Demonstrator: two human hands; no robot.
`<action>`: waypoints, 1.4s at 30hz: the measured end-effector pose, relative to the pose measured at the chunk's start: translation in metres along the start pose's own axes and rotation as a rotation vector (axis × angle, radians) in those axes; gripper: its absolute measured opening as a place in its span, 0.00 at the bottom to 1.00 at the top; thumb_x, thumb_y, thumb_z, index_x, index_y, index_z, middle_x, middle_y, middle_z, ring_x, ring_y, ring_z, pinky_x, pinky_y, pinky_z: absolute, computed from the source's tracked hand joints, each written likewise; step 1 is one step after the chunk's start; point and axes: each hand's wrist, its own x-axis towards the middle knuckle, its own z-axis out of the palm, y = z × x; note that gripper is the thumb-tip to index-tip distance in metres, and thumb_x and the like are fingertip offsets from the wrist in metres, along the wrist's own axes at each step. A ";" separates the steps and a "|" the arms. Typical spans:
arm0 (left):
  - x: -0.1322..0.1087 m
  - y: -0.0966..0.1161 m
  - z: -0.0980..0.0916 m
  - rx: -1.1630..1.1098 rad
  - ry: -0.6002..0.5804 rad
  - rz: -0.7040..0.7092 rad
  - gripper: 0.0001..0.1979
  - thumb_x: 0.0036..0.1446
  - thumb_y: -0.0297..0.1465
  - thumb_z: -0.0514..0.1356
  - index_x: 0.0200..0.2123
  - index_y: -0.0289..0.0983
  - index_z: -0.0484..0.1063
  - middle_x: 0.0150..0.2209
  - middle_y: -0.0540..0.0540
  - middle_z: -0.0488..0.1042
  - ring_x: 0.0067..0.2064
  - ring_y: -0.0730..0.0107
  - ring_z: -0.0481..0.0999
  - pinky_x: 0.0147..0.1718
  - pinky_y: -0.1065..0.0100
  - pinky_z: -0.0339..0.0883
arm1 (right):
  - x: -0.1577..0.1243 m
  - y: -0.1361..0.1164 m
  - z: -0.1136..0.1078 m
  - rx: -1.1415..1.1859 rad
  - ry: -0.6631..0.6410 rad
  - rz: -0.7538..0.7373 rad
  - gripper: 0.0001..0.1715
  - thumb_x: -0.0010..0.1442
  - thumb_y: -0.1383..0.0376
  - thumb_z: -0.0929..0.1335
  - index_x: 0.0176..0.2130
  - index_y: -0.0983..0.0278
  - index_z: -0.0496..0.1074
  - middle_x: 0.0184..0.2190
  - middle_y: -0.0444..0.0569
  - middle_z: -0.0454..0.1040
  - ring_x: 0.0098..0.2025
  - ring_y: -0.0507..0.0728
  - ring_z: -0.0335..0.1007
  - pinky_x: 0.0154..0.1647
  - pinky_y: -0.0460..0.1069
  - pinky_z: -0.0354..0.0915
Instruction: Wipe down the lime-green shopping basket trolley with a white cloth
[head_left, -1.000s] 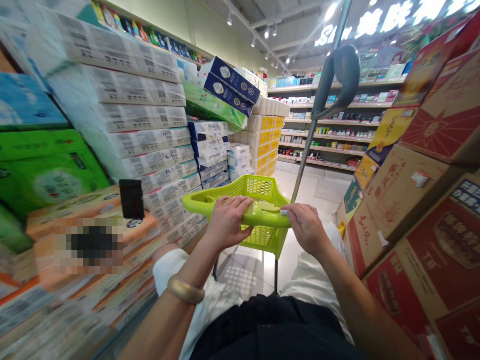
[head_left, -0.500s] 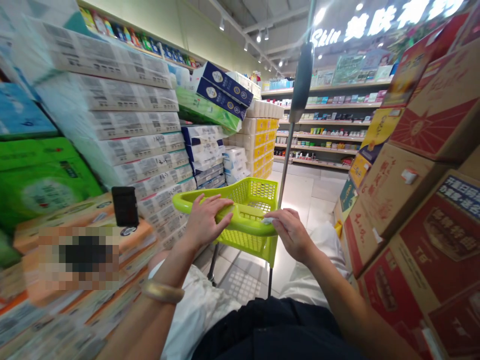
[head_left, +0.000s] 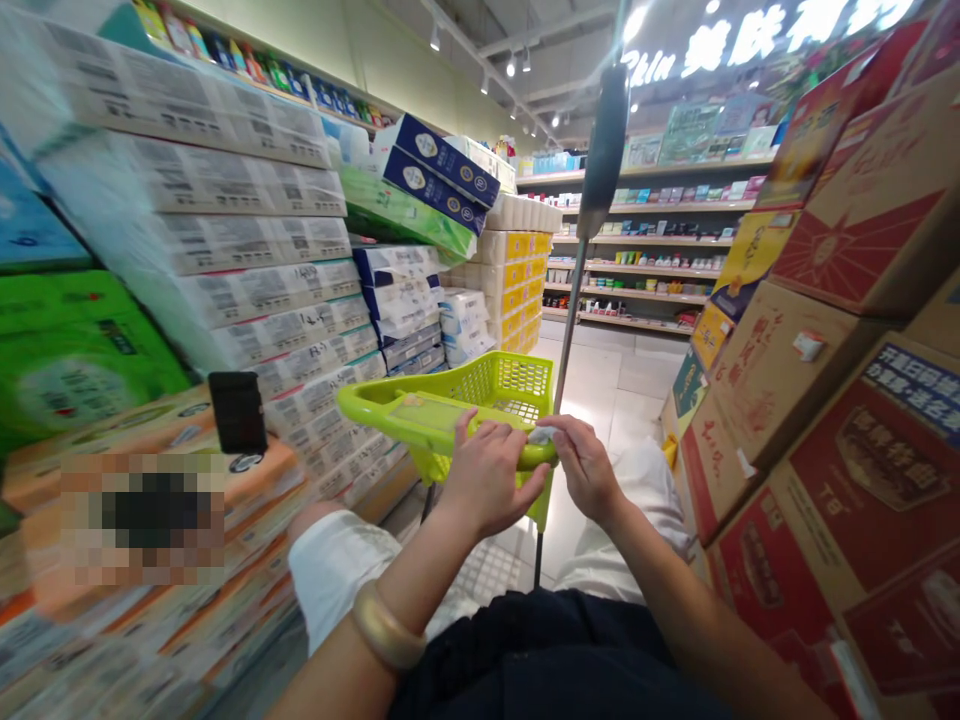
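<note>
wall (head_left: 337,40): pale green, left side | floor (head_left: 604,380): pale, glossy, tiled | shelves (head_left: 652,242): tiered, stocked, far end | ceiling (head_left: 555,20): whitish; spotlights (head_left: 510,66) lit | sign (head_left: 756,40): glowing white, upper right

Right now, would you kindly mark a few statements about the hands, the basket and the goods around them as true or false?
1. The left hand rests on the rim of the basket. True.
2. The gold bracelet is on the right wrist. False: the gold bracelet circles the left wrist.
3. The right hand has a small white item at its fingers. True.
4. The basket is dark blue. False: it is yellow-green.
5. Cardboard boxes are piled on the person's right. True.
6. The black object lies inside the basket. False: the black object stands on orange packages at the person's left.
</note>
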 end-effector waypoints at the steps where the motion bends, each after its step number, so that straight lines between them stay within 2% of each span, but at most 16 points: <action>1: 0.002 0.000 0.002 0.001 -0.007 0.016 0.14 0.59 0.43 0.54 0.38 0.39 0.71 0.36 0.45 0.76 0.44 0.57 0.72 0.61 0.47 0.45 | 0.001 0.004 -0.002 0.013 0.010 0.013 0.18 0.68 0.59 0.57 0.45 0.60 0.72 0.42 0.50 0.76 0.46 0.57 0.70 0.50 0.53 0.64; 9: 0.024 -0.006 0.014 0.004 -0.010 0.069 0.17 0.58 0.45 0.55 0.41 0.39 0.70 0.39 0.45 0.75 0.45 0.58 0.71 0.60 0.50 0.47 | 0.010 0.027 0.003 0.166 0.094 0.099 0.18 0.68 0.56 0.57 0.45 0.62 0.70 0.39 0.50 0.76 0.39 0.55 0.72 0.41 0.50 0.68; 12: 0.028 -0.017 0.015 -0.028 -0.016 0.073 0.16 0.57 0.44 0.56 0.40 0.39 0.71 0.39 0.45 0.75 0.45 0.59 0.72 0.59 0.51 0.47 | 0.010 0.032 0.010 0.165 0.099 0.102 0.17 0.68 0.57 0.57 0.46 0.61 0.69 0.42 0.50 0.76 0.41 0.55 0.73 0.43 0.50 0.69; 17: 0.029 -0.040 0.009 -0.070 -0.027 0.046 0.17 0.57 0.46 0.55 0.37 0.39 0.73 0.38 0.46 0.77 0.45 0.59 0.72 0.57 0.54 0.52 | 0.008 0.037 0.023 0.202 0.157 0.027 0.15 0.68 0.60 0.58 0.47 0.59 0.69 0.45 0.50 0.76 0.49 0.56 0.72 0.53 0.53 0.66; 20: 0.025 -0.048 0.001 -0.075 -0.064 -0.010 0.19 0.58 0.48 0.54 0.34 0.39 0.74 0.37 0.46 0.78 0.46 0.60 0.73 0.56 0.55 0.53 | 0.004 0.037 0.027 0.216 0.157 0.025 0.14 0.67 0.61 0.59 0.47 0.59 0.70 0.45 0.49 0.76 0.48 0.56 0.72 0.52 0.53 0.66; 24: 0.020 -0.042 -0.013 0.042 -0.082 -0.128 0.22 0.58 0.50 0.53 0.29 0.38 0.74 0.34 0.44 0.79 0.45 0.57 0.73 0.58 0.54 0.52 | -0.003 0.039 0.029 0.230 0.149 0.075 0.13 0.66 0.59 0.61 0.45 0.60 0.71 0.42 0.49 0.76 0.45 0.57 0.72 0.49 0.53 0.66; 27: 0.020 -0.029 -0.018 0.121 -0.107 -0.165 0.21 0.58 0.48 0.53 0.31 0.37 0.75 0.34 0.42 0.79 0.44 0.55 0.75 0.54 0.53 0.57 | -0.005 0.042 0.033 0.269 0.234 0.236 0.16 0.65 0.55 0.61 0.43 0.61 0.71 0.39 0.49 0.76 0.43 0.57 0.71 0.47 0.53 0.66; 29: 0.021 -0.021 -0.018 0.159 -0.161 -0.190 0.19 0.58 0.45 0.54 0.34 0.37 0.75 0.34 0.40 0.79 0.42 0.54 0.76 0.48 0.55 0.62 | -0.002 0.038 0.038 0.322 0.311 0.344 0.18 0.64 0.53 0.61 0.41 0.62 0.71 0.38 0.49 0.75 0.42 0.57 0.71 0.47 0.53 0.65; 31: 0.021 -0.016 -0.016 0.204 -0.198 -0.239 0.18 0.58 0.44 0.54 0.35 0.36 0.75 0.32 0.39 0.79 0.39 0.52 0.77 0.43 0.56 0.64 | 0.005 0.028 0.047 0.400 0.316 0.391 0.19 0.63 0.52 0.61 0.41 0.63 0.71 0.38 0.49 0.75 0.43 0.57 0.70 0.48 0.52 0.64; 34: 0.017 -0.016 -0.011 0.249 -0.180 -0.248 0.17 0.58 0.42 0.53 0.35 0.35 0.75 0.32 0.38 0.79 0.37 0.52 0.78 0.40 0.56 0.64 | 0.020 0.005 0.061 0.566 0.193 0.408 0.17 0.60 0.54 0.64 0.44 0.62 0.69 0.38 0.47 0.74 0.41 0.55 0.70 0.45 0.50 0.65; 36: 0.014 -0.018 -0.010 0.253 -0.156 -0.207 0.16 0.58 0.40 0.52 0.35 0.35 0.74 0.32 0.38 0.79 0.36 0.52 0.79 0.40 0.56 0.64 | 0.036 -0.010 0.066 0.659 0.143 0.446 0.20 0.55 0.58 0.67 0.46 0.62 0.66 0.34 0.44 0.73 0.35 0.53 0.69 0.40 0.49 0.64; 39: 0.010 -0.022 -0.009 0.260 -0.128 -0.174 0.16 0.59 0.41 0.52 0.32 0.36 0.73 0.29 0.39 0.79 0.34 0.53 0.79 0.38 0.57 0.64 | 0.061 -0.025 0.061 0.772 0.141 0.476 0.28 0.46 0.64 0.69 0.48 0.61 0.63 0.30 0.40 0.71 0.31 0.52 0.66 0.35 0.47 0.63; 42: 0.010 -0.023 -0.008 0.270 -0.108 -0.165 0.18 0.59 0.42 0.51 0.31 0.36 0.73 0.27 0.40 0.78 0.33 0.53 0.79 0.37 0.58 0.63 | 0.075 -0.026 0.052 0.792 0.096 0.446 0.27 0.44 0.64 0.68 0.46 0.61 0.64 0.29 0.40 0.71 0.30 0.52 0.67 0.34 0.47 0.63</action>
